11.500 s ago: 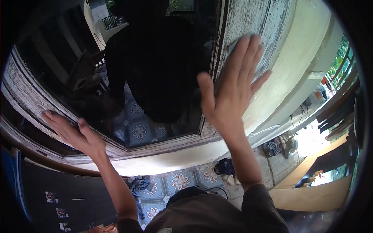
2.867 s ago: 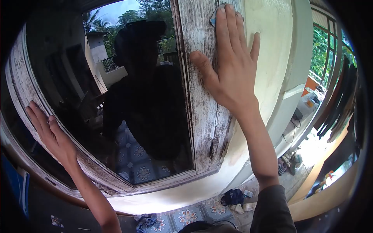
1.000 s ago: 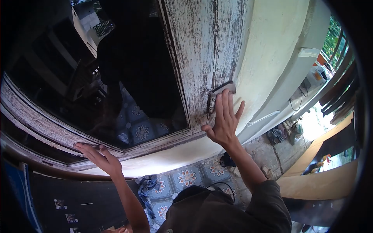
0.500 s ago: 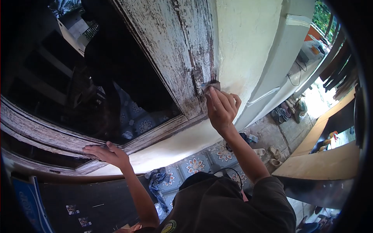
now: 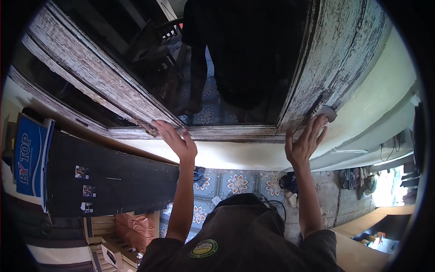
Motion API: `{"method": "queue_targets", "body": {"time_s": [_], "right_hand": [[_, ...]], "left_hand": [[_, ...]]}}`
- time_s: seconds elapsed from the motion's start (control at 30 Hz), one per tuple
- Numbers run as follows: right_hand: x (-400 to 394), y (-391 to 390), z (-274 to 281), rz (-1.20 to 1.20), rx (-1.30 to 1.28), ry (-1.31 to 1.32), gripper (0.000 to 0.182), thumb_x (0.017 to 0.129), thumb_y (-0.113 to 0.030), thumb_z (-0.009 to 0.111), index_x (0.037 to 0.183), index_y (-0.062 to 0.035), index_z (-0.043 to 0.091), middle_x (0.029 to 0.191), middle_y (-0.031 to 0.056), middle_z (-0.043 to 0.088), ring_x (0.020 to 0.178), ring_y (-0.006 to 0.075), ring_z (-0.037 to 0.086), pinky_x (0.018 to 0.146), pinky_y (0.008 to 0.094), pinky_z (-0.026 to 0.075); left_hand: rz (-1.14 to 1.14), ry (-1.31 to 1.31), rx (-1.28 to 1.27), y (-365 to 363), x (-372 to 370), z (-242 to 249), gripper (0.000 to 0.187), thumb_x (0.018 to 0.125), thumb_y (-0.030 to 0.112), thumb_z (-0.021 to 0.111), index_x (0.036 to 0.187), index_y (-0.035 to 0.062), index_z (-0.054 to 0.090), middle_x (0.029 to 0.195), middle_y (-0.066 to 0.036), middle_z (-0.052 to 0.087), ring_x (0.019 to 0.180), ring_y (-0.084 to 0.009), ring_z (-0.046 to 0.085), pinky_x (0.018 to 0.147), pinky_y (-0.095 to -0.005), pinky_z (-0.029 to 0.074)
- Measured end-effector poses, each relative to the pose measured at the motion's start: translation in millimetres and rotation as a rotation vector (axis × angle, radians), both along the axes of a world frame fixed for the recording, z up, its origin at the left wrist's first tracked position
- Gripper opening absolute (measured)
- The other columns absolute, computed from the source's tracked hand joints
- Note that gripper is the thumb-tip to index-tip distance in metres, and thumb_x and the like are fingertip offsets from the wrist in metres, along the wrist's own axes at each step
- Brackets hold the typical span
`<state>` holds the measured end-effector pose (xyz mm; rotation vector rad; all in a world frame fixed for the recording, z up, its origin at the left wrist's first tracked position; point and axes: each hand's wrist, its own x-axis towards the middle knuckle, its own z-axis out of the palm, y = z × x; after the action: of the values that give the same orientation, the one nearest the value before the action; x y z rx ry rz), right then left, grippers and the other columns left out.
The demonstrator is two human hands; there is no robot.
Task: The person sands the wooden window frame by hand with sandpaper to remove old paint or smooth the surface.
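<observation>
A weathered window frame with flaking white paint over dark wood surrounds a dark, reflecting glass pane. My left hand lies open on its lower left corner, fingers stretched along the wood. At the lower right, beside a paint-crusted hinge, my right hand holds a small grey-brown piece of sandpaper at its fingertips. The sandpaper's edge sticks out past the fingers, over the join between frame and wall. Part of the sheet is hidden under the fingers.
Below the frame runs a cream wall. A black board stands at the left, near a blue sign. Patterned floor tiles lie beneath me, with several shoes to the right.
My view has swung left and levelled, so the frame sits more centrally. My left hand stays on the frame; my right hand still has the sandpaper by the hinge, its fingers now more extended.
</observation>
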<state>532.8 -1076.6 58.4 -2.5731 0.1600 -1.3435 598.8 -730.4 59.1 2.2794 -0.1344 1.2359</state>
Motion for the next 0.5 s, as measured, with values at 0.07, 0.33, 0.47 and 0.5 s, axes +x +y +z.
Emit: {"method": "queue_targets", "body": {"time_s": [0.07, 0.33, 0.47, 0.5], "right_hand": [[-5.3, 7.4, -22.6, 0.018, -0.049, 0.067, 0.08, 0.087, -0.035, 0.062, 0.144, 0.0083, 0.027, 0.152, 0.0319, 0.024, 0.141, 0.0434, 0.026, 0.113, 0.0604, 0.002], [8.0, -9.1, 20.2, -0.156, -0.106, -0.117, 0.073, 0.087, -0.038, 0.064, 0.14, 0.0061, 0.041, 0.12, 0.0118, 0.037, 0.111, 0.0292, 0.032, 0.1, 0.0526, 0.023], [-13.5, 12.5, -54.7, -0.086, -0.026, 0.041, 0.059, 0.088, -0.036, 0.063, 0.134, -0.0006, 0.051, 0.123, 0.0123, 0.039, 0.116, 0.0302, 0.033, 0.102, 0.049, 0.021], [-15.7, 18.2, -68.1, -0.107, -0.03, 0.065, 0.06, 0.088, -0.037, 0.062, 0.135, -0.0011, 0.051, 0.127, 0.0138, 0.038, 0.121, 0.0321, 0.031, 0.104, 0.052, 0.017]], "left_hand": [[0.009, 0.062, -0.023, -10.2, -4.8, -13.4, 0.072, 0.097, 0.03, 0.039, 0.151, -0.0062, 0.007, 0.157, -0.031, 0.002, 0.145, -0.0476, 0.007, 0.115, -0.053, 0.009], [0.011, -0.125, -0.048, -10.2, 16.0, 33.9, 0.069, 0.099, 0.027, 0.036, 0.152, -0.0039, 0.005, 0.156, -0.032, -0.003, 0.145, -0.0475, 0.001, 0.116, -0.053, 0.008], [-0.053, -0.01, -0.075, -19.8, -4.4, -38.8, 0.068, 0.1, 0.029, 0.036, 0.152, -0.004, 0.005, 0.157, -0.03, -0.004, 0.146, -0.0453, 0.0, 0.117, -0.0516, 0.006], [-0.034, 0.049, -0.086, -24.8, -8.5, -45.6, 0.069, 0.101, 0.03, 0.036, 0.151, -0.0047, 0.004, 0.157, -0.03, -0.004, 0.146, -0.0451, 0.001, 0.117, -0.0514, 0.006]]}}
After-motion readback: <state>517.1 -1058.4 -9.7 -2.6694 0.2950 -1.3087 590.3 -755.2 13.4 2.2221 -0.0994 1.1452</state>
